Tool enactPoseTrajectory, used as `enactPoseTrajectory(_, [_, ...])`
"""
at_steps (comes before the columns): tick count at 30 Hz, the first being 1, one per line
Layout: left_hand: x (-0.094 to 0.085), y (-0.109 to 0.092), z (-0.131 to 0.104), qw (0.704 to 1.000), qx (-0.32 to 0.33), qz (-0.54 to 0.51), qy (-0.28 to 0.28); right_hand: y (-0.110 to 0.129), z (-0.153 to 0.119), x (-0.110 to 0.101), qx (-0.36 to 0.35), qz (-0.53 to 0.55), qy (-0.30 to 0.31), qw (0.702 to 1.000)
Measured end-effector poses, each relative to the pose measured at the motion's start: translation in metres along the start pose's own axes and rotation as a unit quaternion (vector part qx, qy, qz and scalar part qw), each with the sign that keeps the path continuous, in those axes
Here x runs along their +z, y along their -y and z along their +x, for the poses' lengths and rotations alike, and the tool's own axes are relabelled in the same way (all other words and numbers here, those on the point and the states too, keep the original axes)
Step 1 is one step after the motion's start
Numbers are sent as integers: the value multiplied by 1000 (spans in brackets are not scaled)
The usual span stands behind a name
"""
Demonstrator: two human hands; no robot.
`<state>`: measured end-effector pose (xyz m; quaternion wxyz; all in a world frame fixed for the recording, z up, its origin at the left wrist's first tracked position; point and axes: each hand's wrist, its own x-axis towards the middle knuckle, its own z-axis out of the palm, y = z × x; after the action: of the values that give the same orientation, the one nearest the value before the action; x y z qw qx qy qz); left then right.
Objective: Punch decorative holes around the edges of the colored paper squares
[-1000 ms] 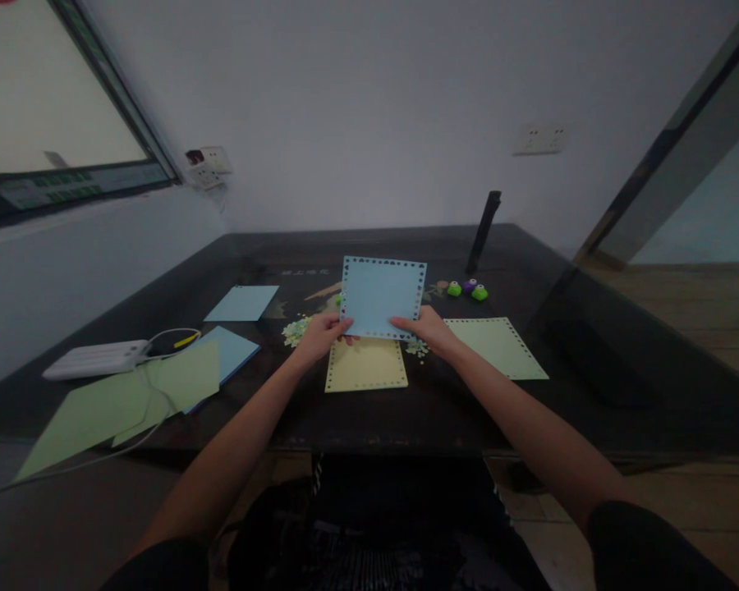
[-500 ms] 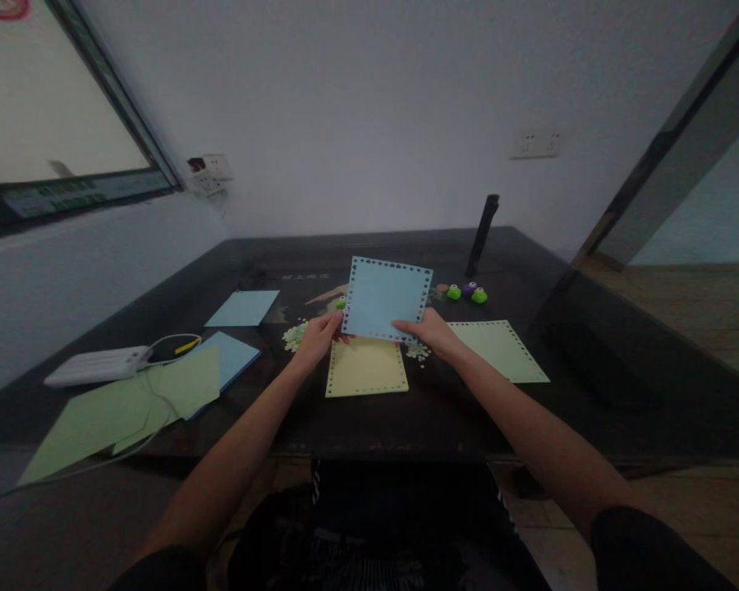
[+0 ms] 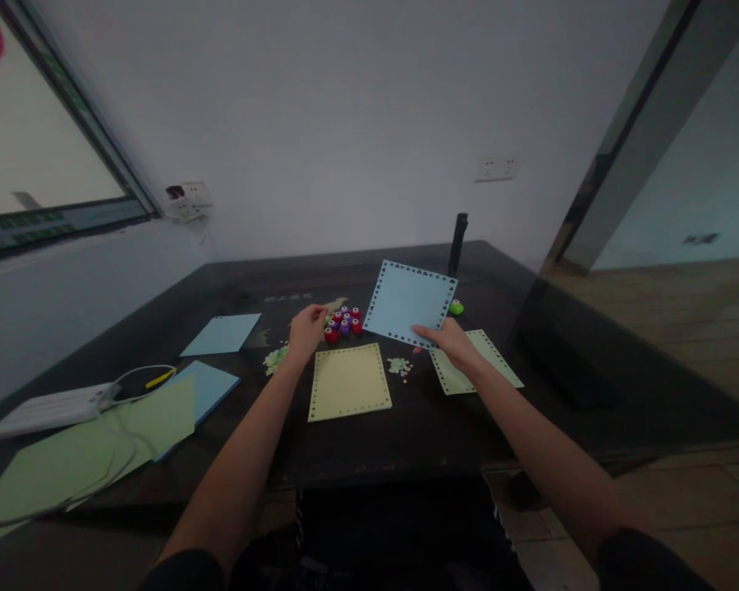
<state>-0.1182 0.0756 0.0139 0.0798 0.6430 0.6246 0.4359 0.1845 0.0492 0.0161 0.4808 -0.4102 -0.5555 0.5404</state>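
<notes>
A light blue paper sheet [image 3: 410, 297], with small shapes punched along its edges, is raised and tilted over the table. My right hand [image 3: 454, 341] pinches its lower right corner, thumb on the near face. My left hand [image 3: 306, 332] is off the sheet, its fingers loosely bent and slightly apart beside a cluster of small red, purple and green craft punches [image 3: 345, 322]. I see nothing in it. Below lies a yellow paper sheet [image 3: 350, 382] with a punched border. A pale green sheet [image 3: 493, 361] with punched edges is partly under my right hand.
Paper bits lie in two heaps, one right [image 3: 399, 366] of the yellow sheet and one left [image 3: 275, 359]. A green punch [image 3: 456, 307] and black upright post [image 3: 458, 243] stand behind. Leftward are blue paper [image 3: 222, 334], green sheets [image 3: 67, 468] and a white power strip [image 3: 49, 410].
My left hand has let go of the blue sheet and moved left to the punches. My right hand has carried the sheet rightward, uncovering the punch cluster. The camera view has shifted.
</notes>
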Motion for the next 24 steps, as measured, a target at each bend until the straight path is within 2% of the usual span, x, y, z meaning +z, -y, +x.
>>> enactPoseTrajectory(2, [5, 11, -3, 998, 22, 65, 3, -4, 1, -3, -1, -5, -1, 1000])
enactPoseTrajectory(7, [3, 28, -8, 993, 22, 108, 41, -9, 3, -7, -8, -4, -6, 1000])
enactPoseTrajectory(12, [6, 30, -8, 988, 14, 114, 99, -8, 3, -9, -14, -18, -1, 1000])
enactPoseTrajectory(20, [10, 35, -8, 984, 4, 112, 136, -10, 4, -10, -15, -6, -2, 1000])
enactPoseTrajectory(24, [11, 41, -8, 984, 12, 114, 136, -9, 2, -8, -15, -6, -2, 1000])
